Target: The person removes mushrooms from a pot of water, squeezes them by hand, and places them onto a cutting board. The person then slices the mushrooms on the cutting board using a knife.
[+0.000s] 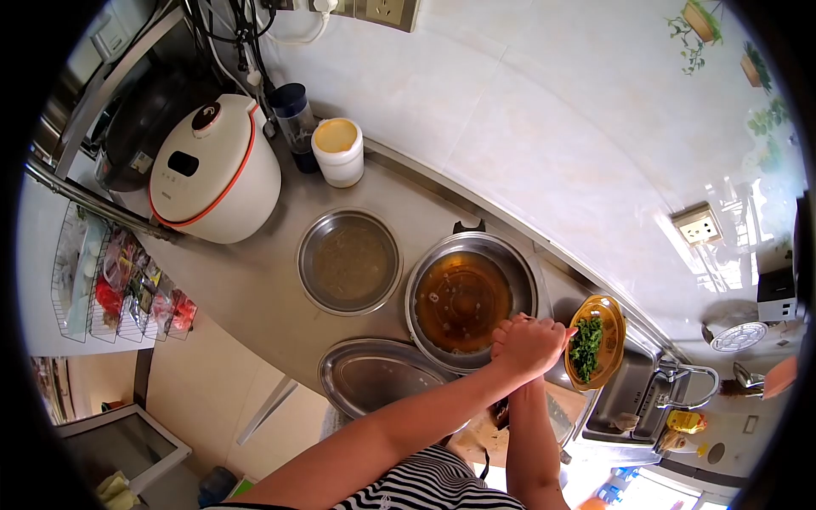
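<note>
Over the right rim of a steel pot [412, 302] holding brown liquid [463, 297], my two hands are pressed together. My left hand [541, 342] is closed on top, its wrist crossing over my right forearm. Mostly covered by it, my right hand [507, 333] also has its fingers curled in. Anything between them is hidden. Just right of them, an amber bowl [610, 344] holds chopped greens [585, 348]. A round steel basin [307, 280] with cloudy liquid stands left of the pot; an oval steel tray [382, 382] lies in front.
A white cooker [217, 174], a dark-lidded clear container [293, 127] and a white tub [340, 161] stand at the back left. A wooden board [557, 412] is partly behind my right arm. The sink [625, 395] and faucet [697, 374] are at the right.
</note>
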The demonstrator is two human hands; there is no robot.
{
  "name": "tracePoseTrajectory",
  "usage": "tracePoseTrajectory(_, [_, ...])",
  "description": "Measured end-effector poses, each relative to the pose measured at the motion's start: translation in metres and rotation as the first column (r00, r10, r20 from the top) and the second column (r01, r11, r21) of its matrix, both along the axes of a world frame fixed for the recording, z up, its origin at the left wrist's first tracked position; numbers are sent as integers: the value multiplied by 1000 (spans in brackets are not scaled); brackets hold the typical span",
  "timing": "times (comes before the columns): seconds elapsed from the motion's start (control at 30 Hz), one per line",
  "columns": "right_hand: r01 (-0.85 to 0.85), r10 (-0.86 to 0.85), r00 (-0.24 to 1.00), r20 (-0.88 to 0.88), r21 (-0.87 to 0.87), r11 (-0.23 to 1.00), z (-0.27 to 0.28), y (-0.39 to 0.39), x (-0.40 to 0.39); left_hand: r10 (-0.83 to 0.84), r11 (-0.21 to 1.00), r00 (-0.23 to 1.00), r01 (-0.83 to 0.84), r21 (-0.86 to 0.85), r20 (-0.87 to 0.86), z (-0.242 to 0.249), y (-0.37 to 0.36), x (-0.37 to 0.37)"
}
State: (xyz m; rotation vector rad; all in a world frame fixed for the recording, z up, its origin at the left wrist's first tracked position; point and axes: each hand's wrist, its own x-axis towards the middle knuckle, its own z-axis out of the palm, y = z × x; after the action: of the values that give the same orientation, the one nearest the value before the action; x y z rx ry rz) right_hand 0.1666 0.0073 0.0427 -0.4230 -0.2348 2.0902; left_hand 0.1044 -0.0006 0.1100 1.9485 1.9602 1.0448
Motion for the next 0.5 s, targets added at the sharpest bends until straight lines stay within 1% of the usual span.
tracePoseTrajectory(0.07, [5, -5, 1000, 14, -2, 1000, -1, -1, 0, -68, 997, 997, 66, 26, 48, -4, 0, 0])
tracePoseTrajectory(0.2, [11, -11, 999, 40, -11, 1000, -2, -3, 0, -18, 1000, 996, 16, 23, 92, -4, -1, 2])
tracePoseTrajectory(0.27, [21, -20, 999, 46, -17, 1000, -4, -4, 1, 88, 995, 995, -90, -32, -53, -20, -1, 9])
tracePoseTrajectory(0.3, [20, -19, 998, 59, -16, 1000, -5, -4, 0, 86, 996, 995, -87, -28, -53, -19, -2, 6])
tracePoseTrajectory(0.37, [28, -27, 997, 77, -17, 999, -4, -4, -1, -22, 994, 999, 26, -109, 34, -17, -3, -1])
tracePoseTrajectory(0.4, [34, -32, 996, 88, -16, 999, -5, -3, -1, -26, 994, 999, 29, -104, 34, -26, -2, -1])
tracePoseTrajectory(0.47, [49, -46, 992, 122, -21, 999, -6, -2, -4, -77, 986, 989, 94, -135, 124, -54, 2, 5])
tracePoseTrajectory(0.5, [62, -59, 988, 146, -21, 998, -8, 1, -6, -90, 993, 983, 100, -61, 157, -52, 1, 0])
